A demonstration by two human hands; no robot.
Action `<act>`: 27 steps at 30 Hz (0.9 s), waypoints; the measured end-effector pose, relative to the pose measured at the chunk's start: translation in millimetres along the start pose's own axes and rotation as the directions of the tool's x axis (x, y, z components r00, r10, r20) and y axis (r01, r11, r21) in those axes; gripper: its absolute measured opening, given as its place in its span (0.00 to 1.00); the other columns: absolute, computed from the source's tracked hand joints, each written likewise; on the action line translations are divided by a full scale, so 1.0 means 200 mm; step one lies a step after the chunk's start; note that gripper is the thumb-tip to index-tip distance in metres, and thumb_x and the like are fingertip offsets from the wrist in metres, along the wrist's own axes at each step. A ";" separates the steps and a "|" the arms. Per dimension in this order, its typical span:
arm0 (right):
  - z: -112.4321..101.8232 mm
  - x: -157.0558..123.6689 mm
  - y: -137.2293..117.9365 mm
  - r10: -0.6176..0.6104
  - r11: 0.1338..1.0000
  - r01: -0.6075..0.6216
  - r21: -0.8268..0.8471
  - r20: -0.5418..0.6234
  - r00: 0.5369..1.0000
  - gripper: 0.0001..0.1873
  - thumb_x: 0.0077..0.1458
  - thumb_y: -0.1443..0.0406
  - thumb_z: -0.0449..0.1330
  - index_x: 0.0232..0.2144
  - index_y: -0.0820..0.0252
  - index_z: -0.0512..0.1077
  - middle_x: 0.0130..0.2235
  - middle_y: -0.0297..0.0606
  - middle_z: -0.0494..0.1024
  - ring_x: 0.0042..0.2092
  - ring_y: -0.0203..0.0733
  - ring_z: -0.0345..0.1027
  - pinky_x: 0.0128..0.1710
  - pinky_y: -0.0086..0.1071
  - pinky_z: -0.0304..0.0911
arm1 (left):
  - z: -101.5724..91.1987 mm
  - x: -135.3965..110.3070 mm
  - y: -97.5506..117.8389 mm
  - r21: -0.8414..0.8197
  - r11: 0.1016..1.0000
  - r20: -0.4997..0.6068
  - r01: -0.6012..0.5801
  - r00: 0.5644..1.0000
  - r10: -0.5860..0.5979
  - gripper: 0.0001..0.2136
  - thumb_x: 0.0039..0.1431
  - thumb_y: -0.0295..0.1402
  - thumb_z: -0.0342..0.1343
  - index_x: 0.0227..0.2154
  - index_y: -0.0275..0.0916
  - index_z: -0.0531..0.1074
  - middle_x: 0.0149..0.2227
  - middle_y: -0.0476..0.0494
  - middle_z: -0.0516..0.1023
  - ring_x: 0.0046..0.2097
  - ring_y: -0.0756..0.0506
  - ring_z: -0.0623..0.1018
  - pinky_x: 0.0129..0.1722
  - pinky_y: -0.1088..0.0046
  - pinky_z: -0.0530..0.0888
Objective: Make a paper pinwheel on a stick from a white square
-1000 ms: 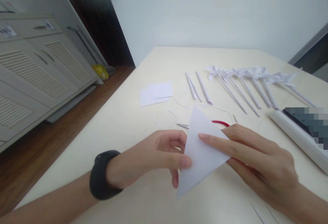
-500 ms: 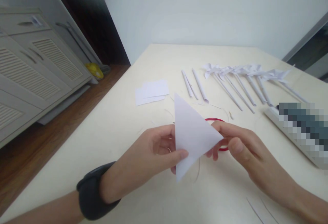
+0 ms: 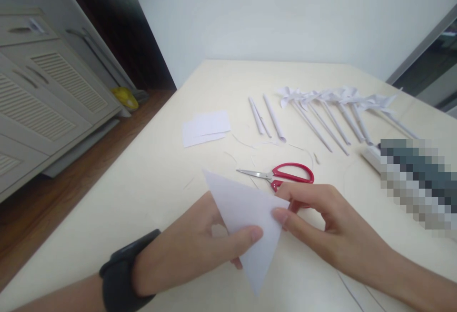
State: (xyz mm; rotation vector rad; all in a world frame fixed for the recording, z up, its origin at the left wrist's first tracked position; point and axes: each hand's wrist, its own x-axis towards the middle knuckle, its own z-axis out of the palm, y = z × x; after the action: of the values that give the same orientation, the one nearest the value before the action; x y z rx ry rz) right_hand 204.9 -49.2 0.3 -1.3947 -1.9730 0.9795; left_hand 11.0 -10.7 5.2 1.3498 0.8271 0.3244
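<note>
A white sheet of paper folded into a triangle (image 3: 243,207) is held between both hands above the table. My left hand (image 3: 217,243) grips its lower left part, thumb on the front and fingers behind. At the right corner, my right hand (image 3: 321,216) pinches the paper between thumb and fingers. Red-handled scissors (image 3: 293,171) lie just beyond the paper, blades pointing left, with part of a handle hidden behind my right hand.
White paper pieces (image 3: 212,124) lie on the table's left. Farther back are rolled paper tubes (image 3: 274,117) and several paper pinwheels (image 3: 321,97) on sticks. A blurred-out object (image 3: 421,183) sits at right. Thin paper scraps lie around the scissors.
The folded paper has tilted and moved lower, nearer to me. My right hand has closed its thumb onto the right corner. More of the scissors now shows.
</note>
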 end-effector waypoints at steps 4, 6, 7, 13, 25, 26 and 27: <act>-0.02 0.00 -0.01 0.060 0.996 -0.060 0.070 0.008 0.998 0.11 0.59 0.64 0.49 0.25 0.58 0.64 0.26 0.32 0.69 0.30 0.36 0.63 0.31 0.29 0.59 | 0.00 0.01 0.01 -0.005 0.999 -0.024 0.032 0.999 -0.032 0.11 0.51 0.28 0.56 0.39 0.42 0.71 0.30 0.50 0.73 0.31 0.48 0.74 0.27 0.75 0.75; -0.02 0.00 -0.01 0.050 0.996 -0.050 0.071 0.002 0.999 0.12 0.59 0.65 0.48 0.24 0.58 0.63 0.25 0.31 0.68 0.29 0.35 0.62 0.29 0.28 0.58 | -0.01 0.00 0.01 0.013 1.000 -0.016 0.028 0.999 -0.028 0.10 0.51 0.29 0.56 0.38 0.42 0.71 0.31 0.49 0.74 0.31 0.48 0.74 0.27 0.75 0.75; -0.02 0.00 -0.01 0.040 0.997 -0.039 0.066 -0.003 0.999 0.12 0.59 0.65 0.48 0.23 0.58 0.62 0.24 0.31 0.67 0.28 0.35 0.61 0.28 0.28 0.58 | -0.01 0.00 0.01 0.033 0.999 -0.012 0.026 1.000 -0.025 0.09 0.51 0.29 0.56 0.38 0.41 0.70 0.31 0.49 0.74 0.32 0.47 0.74 0.28 0.75 0.75; -0.03 -0.01 -0.01 -0.015 1.000 0.015 0.025 0.010 1.000 0.12 0.58 0.67 0.49 0.22 0.58 0.60 0.24 0.29 0.65 0.27 0.34 0.59 0.28 0.27 0.57 | -0.01 -0.01 0.01 0.198 0.980 -0.006 0.020 1.000 -0.019 0.08 0.54 0.36 0.53 0.35 0.38 0.69 0.30 0.47 0.74 0.32 0.47 0.75 0.32 0.74 0.74; -0.01 0.01 -0.04 -0.057 0.998 0.061 -0.027 0.137 0.989 0.11 0.57 0.69 0.49 0.23 0.58 0.62 0.23 0.28 0.67 0.26 0.33 0.59 0.25 0.26 0.55 | -0.01 -0.02 -0.04 0.399 0.913 0.036 -0.086 0.996 0.079 0.05 0.54 0.32 0.52 0.29 0.36 0.70 0.28 0.49 0.72 0.29 0.50 0.71 0.28 0.77 0.69; -0.01 0.01 -0.04 -0.058 0.997 0.066 -0.043 0.152 0.987 0.11 0.56 0.70 0.49 0.22 0.58 0.62 0.23 0.28 0.66 0.26 0.32 0.59 0.25 0.26 0.55 | -0.01 -0.02 -0.03 0.391 0.915 0.047 -0.095 0.995 0.083 0.05 0.54 0.31 0.51 0.29 0.36 0.70 0.27 0.49 0.71 0.29 0.50 0.70 0.28 0.77 0.69; -0.01 0.01 -0.04 -0.059 0.996 0.069 -0.059 0.158 0.986 0.11 0.56 0.71 0.50 0.22 0.58 0.61 0.23 0.28 0.66 0.26 0.32 0.59 0.24 0.25 0.54 | -0.01 -0.01 -0.02 0.369 0.923 0.045 -0.104 0.995 0.093 0.05 0.55 0.31 0.51 0.29 0.35 0.70 0.27 0.50 0.71 0.28 0.51 0.70 0.28 0.78 0.69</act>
State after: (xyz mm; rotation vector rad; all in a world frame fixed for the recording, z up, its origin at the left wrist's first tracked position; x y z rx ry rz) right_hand 201.1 -48.8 8.3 -1.3150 -2.1678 1.0324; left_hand 6.4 -11.8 1.5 1.7513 0.8260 0.2330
